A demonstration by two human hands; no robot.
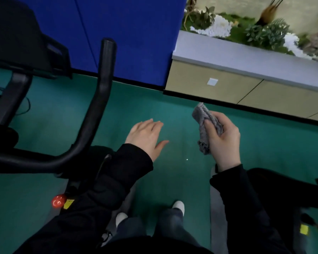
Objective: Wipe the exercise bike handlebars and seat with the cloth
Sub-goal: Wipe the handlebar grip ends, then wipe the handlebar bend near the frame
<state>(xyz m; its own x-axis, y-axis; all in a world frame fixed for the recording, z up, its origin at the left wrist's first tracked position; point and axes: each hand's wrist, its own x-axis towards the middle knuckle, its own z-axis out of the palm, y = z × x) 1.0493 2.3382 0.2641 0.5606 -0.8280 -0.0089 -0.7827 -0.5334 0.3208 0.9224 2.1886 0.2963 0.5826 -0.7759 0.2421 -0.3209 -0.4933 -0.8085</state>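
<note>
Black sleeves (pixel 103 198) frame the near edge, with white shoes (pixel 178 205) below them on the green floor (pixel 173 110). At near left is a red knob (pixel 58 201) on the bike's frame.

Middle distance: I carry the left hand (pixel 145 138) flat, fingers straight and together, holding nothing and hovering just right of the handlebar (pixel 92 114) without touching it. The right hand (pixel 222 142) has its fingers curled round the grey cloth (pixel 204 129), which is bunched, one end poking up and a tail hanging below the palm. The cloth is well apart from the bar, to its right.

I cannot identify the seat. A dark shape at near right (pixel 283 186) is too cut off to name.

Far: a blue panel (pixel 128 33), and a ledge (pixel 246 57) with plants.

Risk, as I judge it: the wad offers little flat face, so on the curved bar it may skid or roll and leave strips unwiped. The loose tail could snag. The reach crosses leftward, so I may clip the bar's upright end.
</note>
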